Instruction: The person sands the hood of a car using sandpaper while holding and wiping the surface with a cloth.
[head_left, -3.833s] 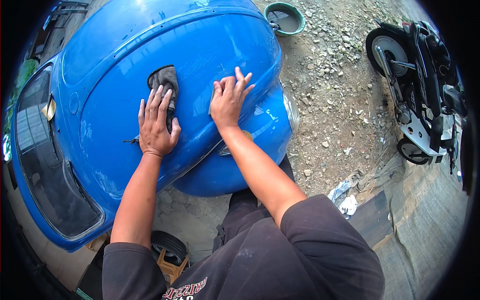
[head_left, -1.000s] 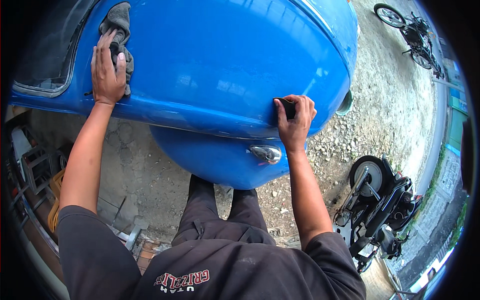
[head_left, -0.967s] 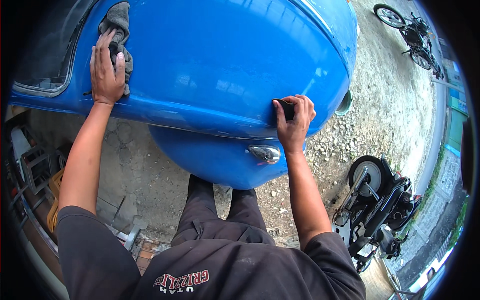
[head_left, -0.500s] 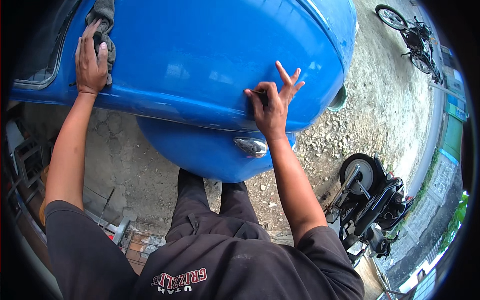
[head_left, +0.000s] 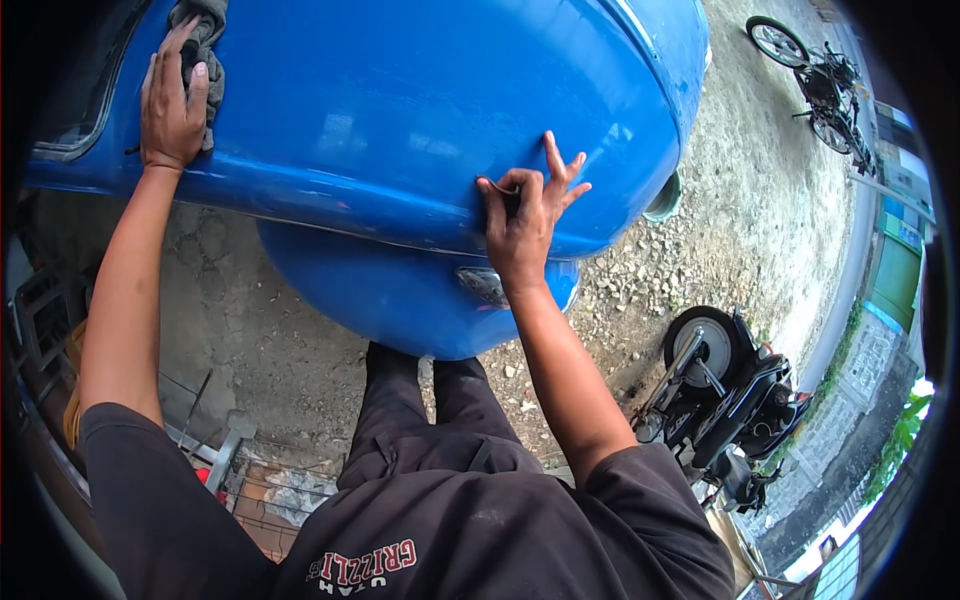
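Observation:
A blue car body (head_left: pixel 370 110) with rounded, glossy panels fills the upper middle. At the upper left, my left hand (head_left: pixel 174 118) rests on a crumpled grey cloth (head_left: pixel 207 45), its fingers stretched out over the cloth and its thumb apart. My right hand (head_left: pixel 528 222) is at the curved panel toward the right. Thumb and index finger pinch a small dark, thin piece (head_left: pixel 512 200) against the paint, and the other fingers are raised. What the piece is made of is hard to make out. A chrome-rimmed lamp (head_left: pixel 483 286) sits just below, on the blue fender (head_left: pixel 370 300).
A dark-framed window (head_left: pixel 85 90) lies left of the cloth. One motorcycle (head_left: pixel 725 390) stands at the right, another motorcycle (head_left: pixel 820 90) farther off. Gravel (head_left: pixel 640 270) covers the ground by the car. Metal frames and wire mesh (head_left: pixel 270 495) lie at the lower left.
The view has shifted slightly. My right hand has moved a little left along the panel, still pinching the dark piece. My left hand stays on the cloth.

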